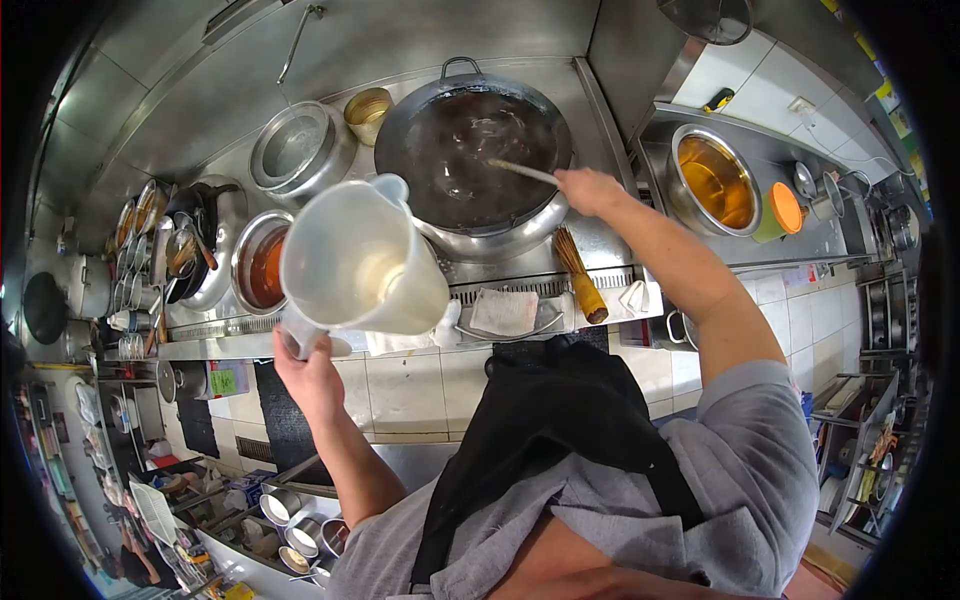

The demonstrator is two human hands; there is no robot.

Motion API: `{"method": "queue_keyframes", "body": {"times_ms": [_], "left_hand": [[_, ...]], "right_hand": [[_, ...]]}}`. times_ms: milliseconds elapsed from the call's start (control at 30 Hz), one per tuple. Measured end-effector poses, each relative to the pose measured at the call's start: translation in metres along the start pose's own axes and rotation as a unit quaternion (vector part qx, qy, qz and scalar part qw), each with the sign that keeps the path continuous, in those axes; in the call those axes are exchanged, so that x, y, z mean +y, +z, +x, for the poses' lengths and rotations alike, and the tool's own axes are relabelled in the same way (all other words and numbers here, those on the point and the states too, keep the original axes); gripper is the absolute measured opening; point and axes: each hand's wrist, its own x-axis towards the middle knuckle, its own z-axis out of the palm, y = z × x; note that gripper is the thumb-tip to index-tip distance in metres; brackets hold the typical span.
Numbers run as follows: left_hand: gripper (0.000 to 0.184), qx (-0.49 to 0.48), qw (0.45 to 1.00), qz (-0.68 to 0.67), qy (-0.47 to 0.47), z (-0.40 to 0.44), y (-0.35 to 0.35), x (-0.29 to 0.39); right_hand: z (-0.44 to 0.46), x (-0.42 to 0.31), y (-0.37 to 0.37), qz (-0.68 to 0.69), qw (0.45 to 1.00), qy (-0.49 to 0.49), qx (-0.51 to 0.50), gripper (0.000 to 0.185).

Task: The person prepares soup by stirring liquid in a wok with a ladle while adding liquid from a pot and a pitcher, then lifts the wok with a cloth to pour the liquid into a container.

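My left hand [308, 378] is closed round the handle of a large translucent plastic measuring jug [345, 250], which is tilted and looks nearly empty. A big black wok [396, 185] of dark, shiny liquid [475, 130] sits on the stove beyond it. My right hand [592, 190] grips a long-handled wooden utensil [522, 172] that reaches into the wok; the liquid hides its far end, so its kind does not show. Below that hand, a bamboo wok brush [578, 280] rests on the stove's front edge.
Left of the wok stand a lidded metal pot [330, 165], a brass-coloured container [368, 108] and a pot of reddish liquid [243, 265]. A steel bowl of amber liquid [680, 190] and an orange-lidded container [786, 208] are at the right. A folded cloth [503, 312] lies in front.
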Motion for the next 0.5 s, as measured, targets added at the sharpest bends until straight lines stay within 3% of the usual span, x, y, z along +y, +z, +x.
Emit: {"method": "queue_keyframes", "body": {"times_ms": [100,133,167,233,333,367,433,500], "left_hand": [[0.040,-0.015,1.000,-0.013,-0.013,-0.028,-0.001,-0.003],[0.038,-0.039,0.999,0.018,-0.032,-0.036,-0.010,-0.003],[0.035,-0.066,0.995,0.049,-0.048,-0.043,-0.014,-0.002],[0.030,-0.054,0.995,0.078,-0.041,-0.058,-0.017,0.004],[0.026,-0.103,0.984,0.132,-0.055,-0.081,-0.034,-0.011],[0.026,-0.097,0.985,0.133,-0.053,-0.089,-0.033,-0.009],[0.026,-0.121,0.975,0.178,-0.060,-0.100,-0.027,-0.004],[0.025,-0.112,0.971,0.201,-0.067,-0.114,-0.023,0.010]], "right_hand": [[0.026,0.066,-0.005,-0.028,0.997,-0.072,-0.018,0.034],[0.019,0.067,-0.042,-0.046,0.998,-0.034,-0.028,0.033],[0.038,0.076,-0.066,-0.096,0.992,-0.058,-0.061,0.031],[0.035,0.055,-0.092,-0.140,0.990,-0.023,-0.025,0.029],[0.008,0.013,-0.049,-0.143,0.988,-0.058,-0.015,0.029],[0.029,0.031,0.000,-0.036,0.997,-0.066,0.015,0.030],[0.015,0.052,-0.003,0.017,0.997,-0.073,0.017,0.030],[0.035,0.079,-0.049,-0.069,0.991,-0.101,-0.058,0.029]]}}
